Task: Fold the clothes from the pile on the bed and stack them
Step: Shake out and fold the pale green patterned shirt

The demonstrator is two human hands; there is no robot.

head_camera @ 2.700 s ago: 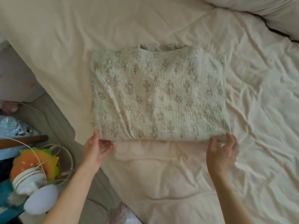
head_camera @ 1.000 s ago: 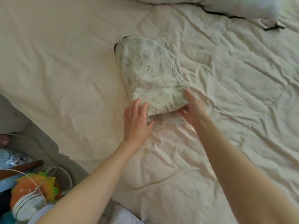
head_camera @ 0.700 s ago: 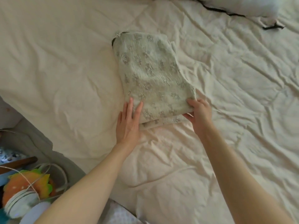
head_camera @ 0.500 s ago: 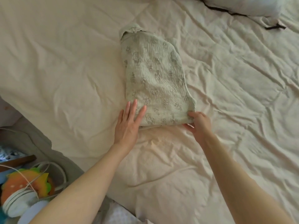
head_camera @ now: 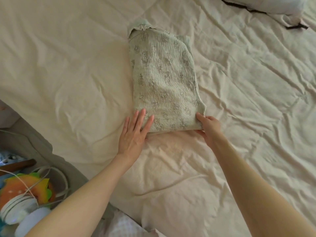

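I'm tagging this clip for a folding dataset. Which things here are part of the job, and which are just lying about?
Part of the job:
- folded green garment
- left hand, flat on its near corner
- right hand, pinching its other near corner
- bed sheet

Lying about:
- pillow
- orange toy
- white cable

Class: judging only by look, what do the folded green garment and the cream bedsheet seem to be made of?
Pale green folded garment with printed crosses: probably crinkled, seersucker-like woven cotton; puckered matte surface. Cream bedsheet: smooth matte woven fabric, perhaps cotton; soft creases, no shine.
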